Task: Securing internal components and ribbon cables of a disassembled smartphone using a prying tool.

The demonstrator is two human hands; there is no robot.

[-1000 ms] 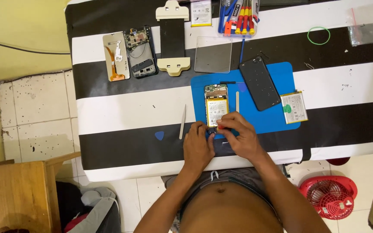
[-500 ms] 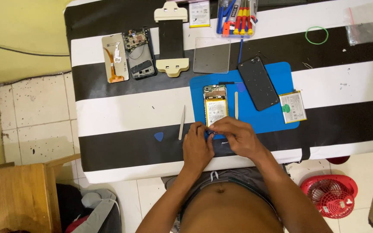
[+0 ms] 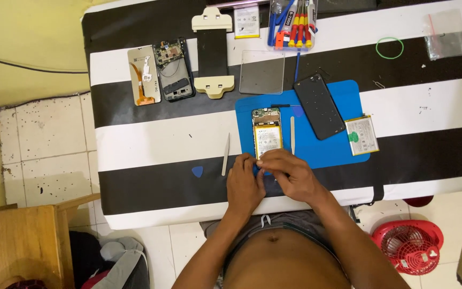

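An opened phone (image 3: 267,131) with its yellow-edged battery showing lies on a blue work mat (image 3: 316,147). My left hand (image 3: 244,184) and my right hand (image 3: 290,174) meet at the phone's near end, fingers pinched together there. What the fingertips grip is too small to tell. A thin pale pry stick (image 3: 225,154) lies just left of my left hand, and a second stick (image 3: 292,135) lies right of the phone. A blue pick (image 3: 197,171) rests on the black stripe.
A black phone back (image 3: 319,106) and a loose battery (image 3: 361,135) lie on the mat's right. Farther back are a clear plate (image 3: 262,71), a cream clamp jig (image 3: 212,51), two stripped phone frames (image 3: 159,72), screwdrivers (image 3: 295,24), a green ring (image 3: 390,48). A red fan (image 3: 407,246) stands on the floor.
My right hand has shifted left over the phone's near end, closing against my left hand. The phone and tools have stayed put.
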